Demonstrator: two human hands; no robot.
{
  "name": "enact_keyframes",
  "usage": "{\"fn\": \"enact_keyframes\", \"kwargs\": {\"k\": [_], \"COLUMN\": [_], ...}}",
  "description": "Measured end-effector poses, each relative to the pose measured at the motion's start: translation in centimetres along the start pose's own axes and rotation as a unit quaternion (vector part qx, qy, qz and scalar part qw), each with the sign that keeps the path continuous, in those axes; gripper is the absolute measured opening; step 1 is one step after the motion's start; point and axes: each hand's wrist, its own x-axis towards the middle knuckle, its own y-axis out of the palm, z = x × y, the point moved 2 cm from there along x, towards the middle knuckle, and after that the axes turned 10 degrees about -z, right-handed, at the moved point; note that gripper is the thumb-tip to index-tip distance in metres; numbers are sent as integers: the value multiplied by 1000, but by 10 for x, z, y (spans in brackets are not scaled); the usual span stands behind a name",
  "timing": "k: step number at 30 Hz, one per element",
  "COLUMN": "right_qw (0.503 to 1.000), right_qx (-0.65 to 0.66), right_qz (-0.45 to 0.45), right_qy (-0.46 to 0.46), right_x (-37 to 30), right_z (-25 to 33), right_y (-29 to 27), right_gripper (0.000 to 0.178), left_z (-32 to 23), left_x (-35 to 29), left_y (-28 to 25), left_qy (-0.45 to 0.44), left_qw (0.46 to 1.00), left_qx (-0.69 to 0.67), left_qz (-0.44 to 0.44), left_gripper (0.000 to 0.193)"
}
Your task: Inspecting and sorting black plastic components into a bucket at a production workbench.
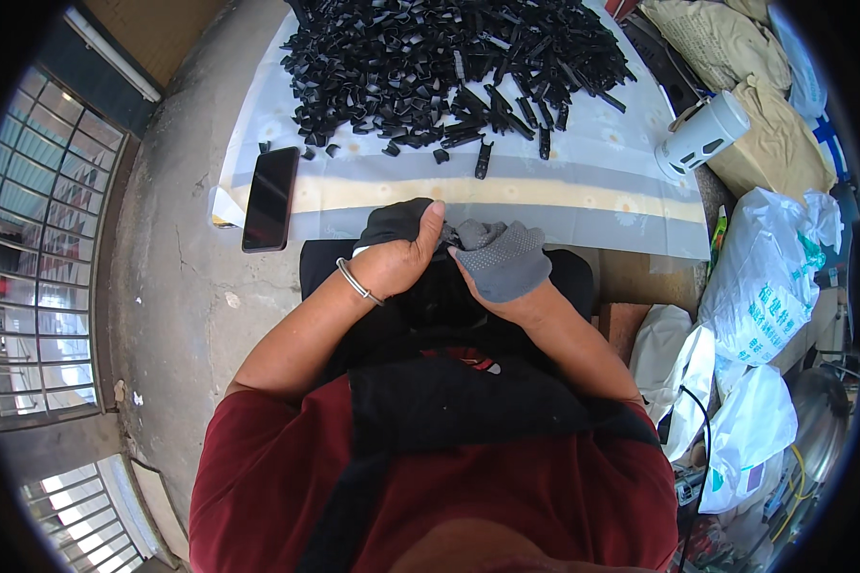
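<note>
Over my lap, just off the table's near edge, my two hands are close together. My left hand (pixel 398 246) wears a dark glove that leaves the thumb bare, and a metal bangle (pixel 355 283) circles its wrist. A grey glove with dotted grip covers the fingers of my right hand (pixel 503 260). Both hands are closed, fingers curled inward. Between their fingertips shows a small black piece (pixel 448 235), mostly hidden by the gloves. Beyond them a large heap of black plastic pieces (pixel 392 76) lies on the table, with longer black strips (pixel 506 113) at its right.
A patterned cloth covers the table (pixel 354 196). A dark phone (pixel 270 199) lies at its left edge; a white tumbler (pixel 703 135) stands at the right. Plastic bags (pixel 764 277) and sacks (pixel 721 43) crowd the right side. Barred windows (pixel 48 248) are at left.
</note>
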Motion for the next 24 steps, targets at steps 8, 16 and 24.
{"fn": "enact_keyframes", "kwargs": {"k": [8,16,24], "right_qw": [997,998,989], "right_qx": [46,-58,-115], "right_qz": [-56,34,-53], "right_qy": [-25,15,-74], "right_x": [-5,41,47], "right_z": [-1,-70,-85], "right_y": [18,12,18], "right_gripper": [16,27,23], "left_z": [4,36,59], "left_x": [-4,55,79], "left_y": [-1,13,37], "left_qy": [5,120,112], "left_qw": [989,950,945], "left_qx": [77,282,306], "left_qz": [126,-52,-14], "left_gripper": [42,29,20]}}
